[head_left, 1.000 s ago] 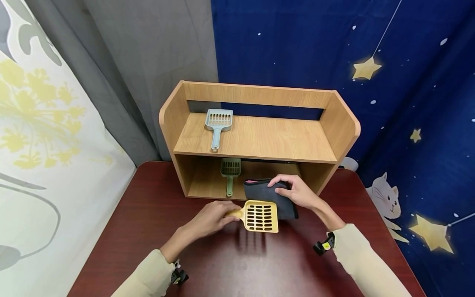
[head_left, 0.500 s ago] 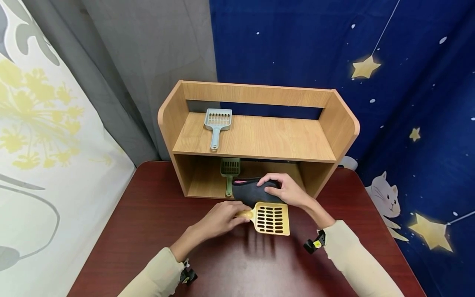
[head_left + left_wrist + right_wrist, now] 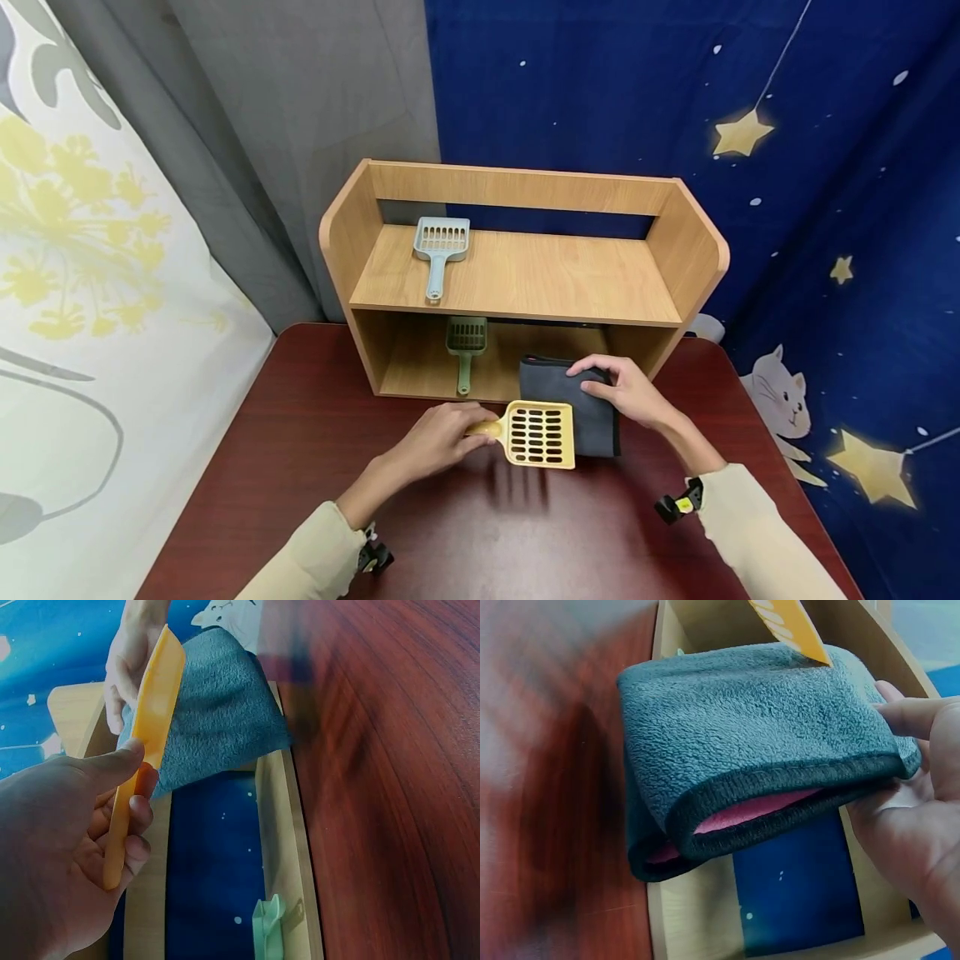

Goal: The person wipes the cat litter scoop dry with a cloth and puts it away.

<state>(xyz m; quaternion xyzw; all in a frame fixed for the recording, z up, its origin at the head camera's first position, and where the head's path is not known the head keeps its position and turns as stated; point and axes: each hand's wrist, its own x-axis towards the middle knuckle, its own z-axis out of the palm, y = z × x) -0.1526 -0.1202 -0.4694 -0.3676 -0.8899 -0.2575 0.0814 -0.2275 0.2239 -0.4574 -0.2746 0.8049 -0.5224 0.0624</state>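
A yellow slotted litter scoop (image 3: 538, 434) is held by its handle in my left hand (image 3: 444, 437), with its head pointing right above the table. My right hand (image 3: 626, 393) pinches a folded grey cloth (image 3: 558, 382) by its upper right part, just behind the scoop. In the right wrist view the cloth (image 3: 757, 720) shows dark edging and a pink inner side, and the tip of the scoop (image 3: 799, 634) meets or overlaps its top; touching cannot be told for sure. Thumb and fingers wrap the handle in the left wrist view, where the scoop (image 3: 161, 694) appears edge-on.
Behind the hands stands a two-level wooden shelf (image 3: 525, 317) on a dark red table (image 3: 322, 442). A light blue litter scoop (image 3: 441, 254) lies on its upper level at left. On the lower level lies a green litter scoop (image 3: 466, 350). Curtains hang behind.
My right hand and the cloth went left, then back right, ending further right than at first. My left hand and the scoop shifted right, then partly back left. Both grips stayed the same.
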